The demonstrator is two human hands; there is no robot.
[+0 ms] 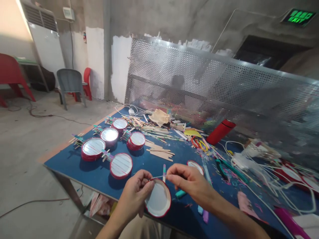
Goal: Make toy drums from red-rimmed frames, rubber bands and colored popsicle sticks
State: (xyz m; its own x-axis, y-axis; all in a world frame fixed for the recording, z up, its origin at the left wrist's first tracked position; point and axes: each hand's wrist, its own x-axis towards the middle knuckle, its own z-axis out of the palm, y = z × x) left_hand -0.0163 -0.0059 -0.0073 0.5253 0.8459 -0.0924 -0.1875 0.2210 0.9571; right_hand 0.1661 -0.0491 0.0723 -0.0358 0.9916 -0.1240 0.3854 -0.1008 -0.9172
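Observation:
My left hand (pixel 139 189) is closed on the rim of a round, white-faced jar lid (pixel 158 199) with a red edge, tilted towards me. A craft stick (pixel 164 171), purple and teal at its tip, rises behind the lid's top edge. Between my hands runs a thin pale strand (pixel 159 177) that looks like string or elastic. My right hand (pixel 185 179) pinches the strand's right end, near the stick. Partly hidden behind my right hand lies another red-rimmed lid (pixel 195 167). A teal cylinder (pixel 180 193) lies just below that hand.
Several small banjo-like crafts (pixel 121 165) made of lids and sticks stand on the blue table (pixel 97 171) at left. Loose craft sticks (pixel 159 152), pliers (pixel 233 169), a red bottle (pixel 221 131) and tangled white cables (pixel 281 189) lie around. A perforated metal panel (pixel 211 86) stands behind.

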